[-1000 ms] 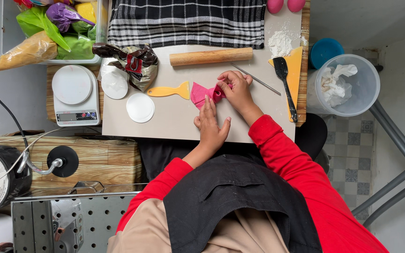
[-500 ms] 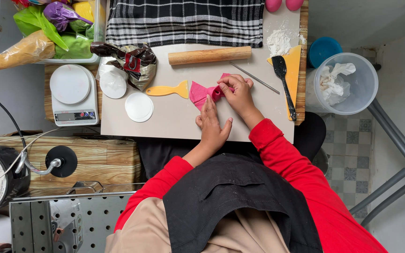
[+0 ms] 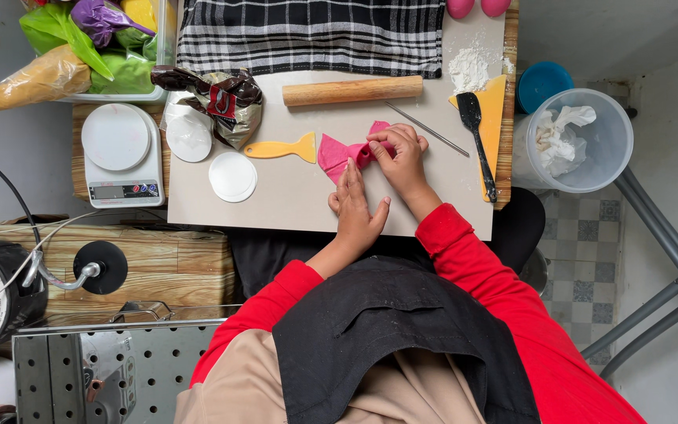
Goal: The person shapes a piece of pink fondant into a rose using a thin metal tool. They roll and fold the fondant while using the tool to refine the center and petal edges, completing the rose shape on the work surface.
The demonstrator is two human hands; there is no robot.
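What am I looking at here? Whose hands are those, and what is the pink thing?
This picture comes from a camera worn on a person's head, looking straight down, so you see their red sleeves and both bare hands. There is no robot. The left hand lies flat on the pale work board, its fingertips touching a soft pink sheet. The right hand pinches the middle of that pink sheet, so it bunches a bit like a bow. Around them lie a wooden rolling pin, a yellow scraper, a thin metal stick, a black spatula, a little heap of white powder and a round white lid. A white kitchen scale sits off to one side.
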